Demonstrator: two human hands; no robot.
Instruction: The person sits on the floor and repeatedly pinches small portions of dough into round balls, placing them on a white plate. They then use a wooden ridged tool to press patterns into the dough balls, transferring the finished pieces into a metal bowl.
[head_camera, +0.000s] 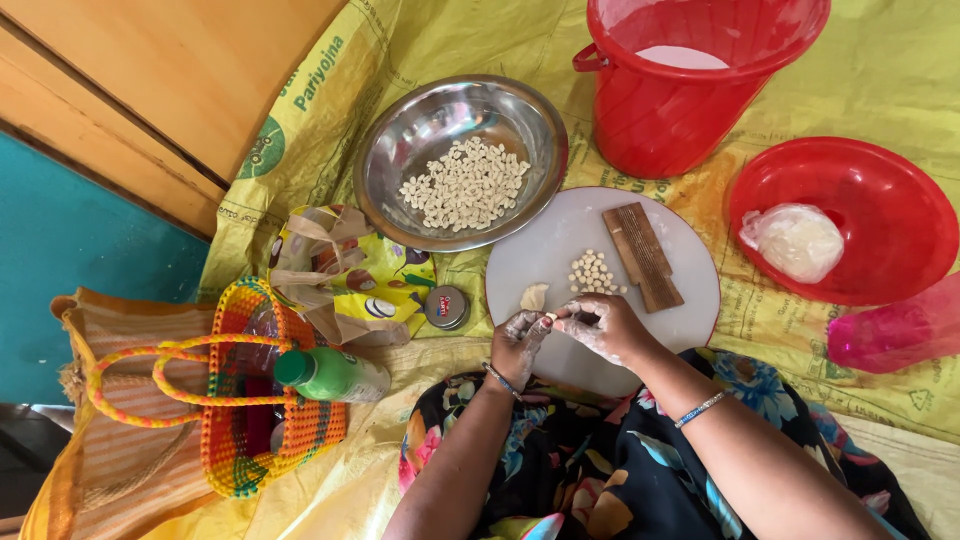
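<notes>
My left hand (519, 343) and my right hand (603, 326) meet over the near edge of a round white board (680, 300), both dusted with flour and pinching a tiny bit of dough between the fingertips. Just beyond the left hand lies a small lump of dough (534, 296). A little pile of shaped dough pieces (591, 272) sits mid-board beside a ridged wooden block (642, 256). A steel bowl (400, 150) behind the board holds many more such pieces.
A red bucket (670, 110) stands at the back. A red basin (880, 250) on the right holds wrapped dough (796, 241); a pink container (893, 334) lies beside it. On the left are a woven basket (240, 440) with a green bottle (334, 374), a small tin (446, 307) and a crumpled bag (345, 275).
</notes>
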